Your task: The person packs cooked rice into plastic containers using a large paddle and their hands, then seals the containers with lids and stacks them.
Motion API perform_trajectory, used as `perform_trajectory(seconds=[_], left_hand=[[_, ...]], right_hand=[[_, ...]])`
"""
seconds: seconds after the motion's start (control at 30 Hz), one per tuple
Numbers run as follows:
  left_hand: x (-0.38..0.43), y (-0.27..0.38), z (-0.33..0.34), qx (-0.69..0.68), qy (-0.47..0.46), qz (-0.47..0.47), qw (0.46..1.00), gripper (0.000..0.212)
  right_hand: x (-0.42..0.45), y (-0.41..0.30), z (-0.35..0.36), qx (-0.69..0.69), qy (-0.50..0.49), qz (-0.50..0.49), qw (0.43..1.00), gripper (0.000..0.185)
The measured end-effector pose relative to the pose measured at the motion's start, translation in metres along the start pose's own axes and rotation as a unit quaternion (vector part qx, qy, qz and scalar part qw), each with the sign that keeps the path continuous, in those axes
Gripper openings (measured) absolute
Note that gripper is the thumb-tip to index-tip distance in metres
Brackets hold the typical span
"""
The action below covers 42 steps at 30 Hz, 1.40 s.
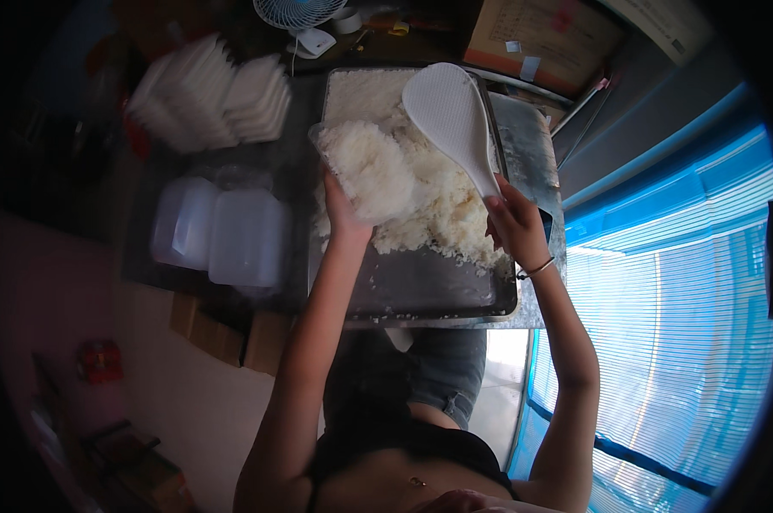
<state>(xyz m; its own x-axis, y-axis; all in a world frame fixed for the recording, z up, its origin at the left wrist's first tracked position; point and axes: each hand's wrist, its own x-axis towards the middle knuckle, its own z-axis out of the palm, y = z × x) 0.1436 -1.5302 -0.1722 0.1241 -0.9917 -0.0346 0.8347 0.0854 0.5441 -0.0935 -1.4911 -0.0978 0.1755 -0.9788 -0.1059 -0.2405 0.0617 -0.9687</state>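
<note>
My left hand (347,208) holds a clear plastic container (317,133) heaped with white cooked rice (368,168), tilted over a large dark metal tray (418,288). In my right hand (515,221) is the handle of a big white rice paddle (447,112). Its dimpled blade points away from me, above the right part of the tray. Loose rice (463,215) covers the tray's middle and far part, while its near end shows bare metal with scattered grains. The container hides part of the rice beneath it.
Left of the tray stand stacked empty containers (245,237) and, farther back, two tall stacks of white containers (188,96). A small fan (313,42) and a roll of tape (347,20) lie beyond. A cardboard box (540,42) sits back right, blue-edged sheeting (668,308) hangs at right.
</note>
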Motion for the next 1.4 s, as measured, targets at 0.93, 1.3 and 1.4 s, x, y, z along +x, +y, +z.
perform_trajectory(seconds=[0.93,1.3,1.4], left_hand=[[-0.031,0.006,0.008,-0.04,0.106,-0.01,0.993,0.041],[-0.026,0.009,-0.003,-0.052,0.076,-0.005,0.996,0.04],[-0.024,0.01,-0.013,-0.031,0.03,0.025,0.999,0.04]], right_hand=[[-0.012,-0.024,0.023,-0.515,-0.046,-0.274,0.811,0.051],[-0.041,-0.023,-0.019,-0.101,-0.105,-0.02,0.989,0.043],[-0.058,-0.017,-0.019,-0.043,-0.128,-0.007,0.991,0.038]])
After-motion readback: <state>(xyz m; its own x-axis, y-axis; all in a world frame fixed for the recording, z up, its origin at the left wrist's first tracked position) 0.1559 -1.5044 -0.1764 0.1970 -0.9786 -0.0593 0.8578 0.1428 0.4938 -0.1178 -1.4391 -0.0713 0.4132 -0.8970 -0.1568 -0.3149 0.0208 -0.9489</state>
